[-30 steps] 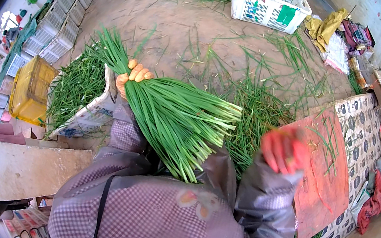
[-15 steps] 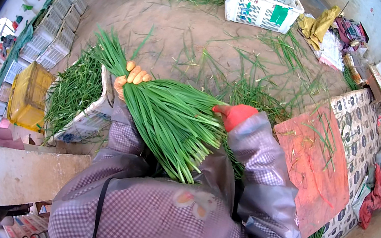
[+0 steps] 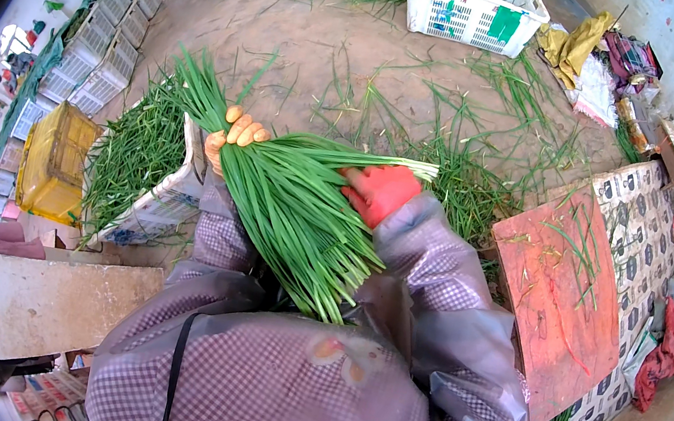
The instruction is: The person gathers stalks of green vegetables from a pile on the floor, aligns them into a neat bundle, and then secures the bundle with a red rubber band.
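Note:
My left hand (image 3: 239,130), in a pale orange glove, is wrapped round a bunch of garlic chives (image 3: 288,216) near its leafy end. The long green stalks fan out from that grip toward my lap, with the pale cut ends lowest. My right hand (image 3: 382,193), in a red glove, is at the bunch's right side, its bent fingers gripping among the stalks. Several stalks stick out to the right just above this hand, apart from the rest. Leaves partly hide the right fingertips.
A white crate (image 3: 145,211) heaped with greens stands left, beside a yellow crate (image 3: 55,162). Another white crate (image 3: 473,16) is at the far side. Loose chives (image 3: 468,187) litter the floor. On the right lies a reddish board (image 3: 555,307).
My right hand has moved left and inward from the bunch's outer edge, and several stalks now stand out above it. My left hand keeps its grip.

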{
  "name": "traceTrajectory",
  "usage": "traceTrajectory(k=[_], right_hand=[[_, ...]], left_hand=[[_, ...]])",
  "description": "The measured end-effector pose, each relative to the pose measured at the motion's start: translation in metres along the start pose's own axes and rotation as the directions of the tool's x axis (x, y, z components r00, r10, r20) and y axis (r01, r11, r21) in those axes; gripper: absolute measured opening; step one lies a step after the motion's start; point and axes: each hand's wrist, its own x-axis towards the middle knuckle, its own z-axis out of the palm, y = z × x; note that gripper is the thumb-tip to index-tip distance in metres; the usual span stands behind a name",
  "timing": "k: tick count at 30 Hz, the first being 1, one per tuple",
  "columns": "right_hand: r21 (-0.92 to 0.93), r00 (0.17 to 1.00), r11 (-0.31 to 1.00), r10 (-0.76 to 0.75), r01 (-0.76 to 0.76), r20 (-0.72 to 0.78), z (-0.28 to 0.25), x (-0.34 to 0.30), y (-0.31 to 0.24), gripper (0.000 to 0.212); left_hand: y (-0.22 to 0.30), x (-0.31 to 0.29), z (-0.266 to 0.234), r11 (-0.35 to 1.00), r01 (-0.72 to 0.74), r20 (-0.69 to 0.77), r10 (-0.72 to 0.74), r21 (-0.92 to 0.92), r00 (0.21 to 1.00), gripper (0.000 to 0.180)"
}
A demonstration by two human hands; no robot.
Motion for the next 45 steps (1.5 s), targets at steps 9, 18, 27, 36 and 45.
traceTrajectory(k=[9, 18, 27, 36, 45], right_hand=[[0.889, 0.93, 0.292, 0.215, -0.352, 0.298, -0.001, -0.058, -0.031, 0.021], [0.252, 0.558, 0.55, 0.509, -0.797, 0.655, 0.022, -0.188, 0.033, 0.023], [-0.035, 0.999, 0.999, -0.02, 0.019, -0.031, -0.077, -0.071, -0.019, 0.028], [0.97, 0.887, -0.071, -0.393, 0.234, -0.243, -0.083, -0.104, -0.001, 0.018], [0.692, 0.955, 0.691, 0.295, -0.21, -0.004, -0.091, -0.091, 0.043, 0.042]], left_hand=[[-0.007, 0.0, 0.006, 0.998, -0.042, -0.029, 0.041, -0.035, 0.999, 0.026], [-0.011, 0.016, 0.007, 0.997, 0.054, 0.156, -0.045, -0.058, 0.987, 0.024], [-0.02, 0.022, 0.015, 0.997, 0.038, 0.121, -0.03, -0.064, 0.992, 0.023], [-0.017, 0.029, 0.015, 0.995, 0.056, 0.228, -0.036, -0.081, 0.973, 0.022], [-0.048, 0.075, 0.032, 0.97, 0.209, 0.557, -0.106, -0.125, 0.823, 0.021]])
